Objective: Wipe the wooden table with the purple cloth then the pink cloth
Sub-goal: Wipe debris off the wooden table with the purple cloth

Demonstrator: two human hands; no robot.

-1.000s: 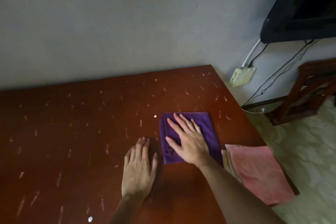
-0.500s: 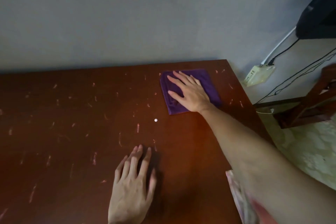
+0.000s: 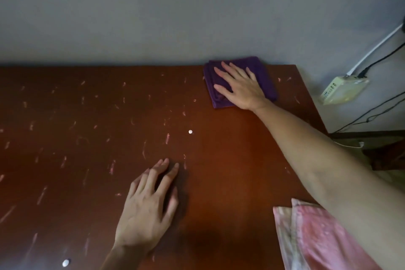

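Fingers (image 3: 228, 72) of the right hand (image 3: 240, 86) lie straight and a little spread, flat on the folded purple cloth (image 3: 265, 79), thumb stretched out toward the left along the cloth's near part. That cloth sits at the far edge of the wooden table (image 3: 230, 160), against the grey wall (image 3: 175, 11) and near the far right corner. The right arm reaches long across the table from the lower right, elbow nearly straight. On the near side, the left hand (image 3: 149, 206) rests palm down on bare wood, its fingers extended and close together, holding nothing. Pale streaks and two small white dots mark the tabletop. At the near right corner lies the folded pink cloth (image 3: 317, 241), partly under the right forearm. Off to the right, a cream power strip (image 3: 344, 90) with cables hangs by the wall
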